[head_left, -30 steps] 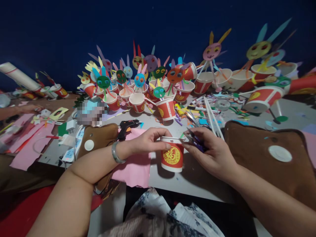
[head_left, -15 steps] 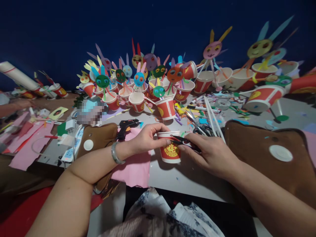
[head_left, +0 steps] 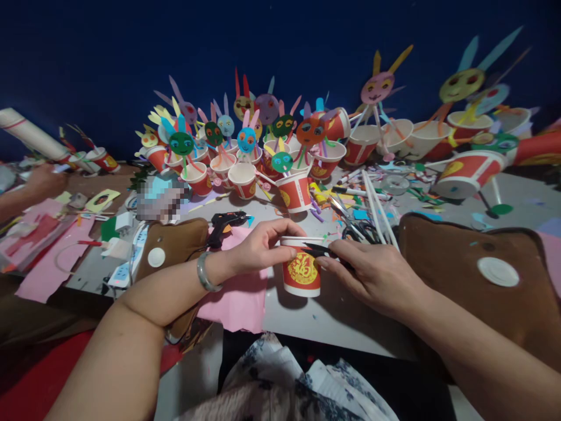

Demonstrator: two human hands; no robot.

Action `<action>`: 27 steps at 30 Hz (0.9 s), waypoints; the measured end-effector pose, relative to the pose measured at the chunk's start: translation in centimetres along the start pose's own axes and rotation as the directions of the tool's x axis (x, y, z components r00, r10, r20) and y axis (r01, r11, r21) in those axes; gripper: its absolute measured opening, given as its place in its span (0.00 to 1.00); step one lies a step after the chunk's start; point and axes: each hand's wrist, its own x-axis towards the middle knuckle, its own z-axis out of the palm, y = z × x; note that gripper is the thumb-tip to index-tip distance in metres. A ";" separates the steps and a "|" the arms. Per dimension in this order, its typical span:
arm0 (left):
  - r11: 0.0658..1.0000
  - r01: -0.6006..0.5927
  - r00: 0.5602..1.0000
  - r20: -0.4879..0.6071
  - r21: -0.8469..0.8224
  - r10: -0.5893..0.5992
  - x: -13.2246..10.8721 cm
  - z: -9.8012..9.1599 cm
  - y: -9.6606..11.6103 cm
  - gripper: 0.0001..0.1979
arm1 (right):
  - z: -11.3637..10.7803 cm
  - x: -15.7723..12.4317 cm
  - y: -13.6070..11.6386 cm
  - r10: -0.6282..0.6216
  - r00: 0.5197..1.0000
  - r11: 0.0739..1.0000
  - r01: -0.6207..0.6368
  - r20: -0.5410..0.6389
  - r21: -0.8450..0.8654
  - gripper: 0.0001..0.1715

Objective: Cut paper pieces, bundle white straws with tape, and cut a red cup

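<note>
A red-and-white paper cup (head_left: 302, 272) with a yellow round emblem is gripped near its rim by my left hand (head_left: 269, 245), thumb on the outside. My right hand (head_left: 368, 272) is closed around small black scissors (head_left: 318, 249), whose blades lie across the front of the cup just below its rim. The scissors' handles are mostly covered by my fingers. Pink paper (head_left: 239, 292) lies under my left forearm, and a black glue gun (head_left: 225, 225) rests just beyond it.
Behind stand several paper cups (head_left: 243, 175) carrying paper rabbit faces. Other scissors (head_left: 359, 225) and scraps lie to their right. Brown cushioned pads (head_left: 464, 275) flank the work area. A power strip (head_left: 131, 260) is at left. Another person's hand (head_left: 44, 184) reaches in at far left.
The cup has tilted and turned slightly, showing more of its emblem. The scissors' blades have come closer together. At far left the other person's hand has moved further into view.
</note>
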 end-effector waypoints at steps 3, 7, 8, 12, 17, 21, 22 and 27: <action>1.000 -0.007 1.000 -0.004 0.016 0.007 -0.1 -0.1 -0.2 0.10 | -0.2 0.0 -0.2 0.006 1.000 1.000 -0.006 -0.002 -0.005 0.25; 0.999 -0.043 0.999 0.012 0.014 0.043 -0.1 -0.1 -0.6 0.11 | -0.2 0.0 -0.1 -0.008 1.000 1.000 0.008 -0.006 -0.013 0.25; 0.999 -0.042 0.999 0.016 0.010 0.042 -0.1 -0.1 -0.7 0.11 | -0.1 -0.1 0.0 -0.017 1.000 1.000 0.017 -0.011 -0.016 0.26; 0.999 0.017 0.999 0.029 -0.036 -0.016 -0.3 0.1 -0.5 0.12 | 0.2 -0.3 0.3 -0.057 0.998 0.998 0.057 -0.018 -0.021 0.26; 0.999 0.027 0.999 0.033 -0.041 -0.026 -0.4 0.1 -0.3 0.12 | -0.1 -0.3 0.1 -0.085 0.996 0.996 0.085 0.007 -0.040 0.26; 0.999 0.023 0.999 0.036 -0.031 -0.022 -0.4 0.0 -0.4 0.14 | -0.5 -0.2 -0.1 -0.094 0.996 0.995 0.094 -0.009 -0.032 0.25; 0.999 0.021 0.999 0.033 -0.029 -0.020 -0.5 0.0 -0.4 0.14 | -0.6 -0.1 -0.2 -0.093 0.996 0.995 0.093 -0.007 -0.026 0.24; 1.000 0.008 0.999 0.037 -0.012 -0.008 -0.5 -0.1 -0.6 0.14 | -0.8 -0.2 -0.4 -0.091 0.996 0.996 0.091 -0.006 -0.003 0.23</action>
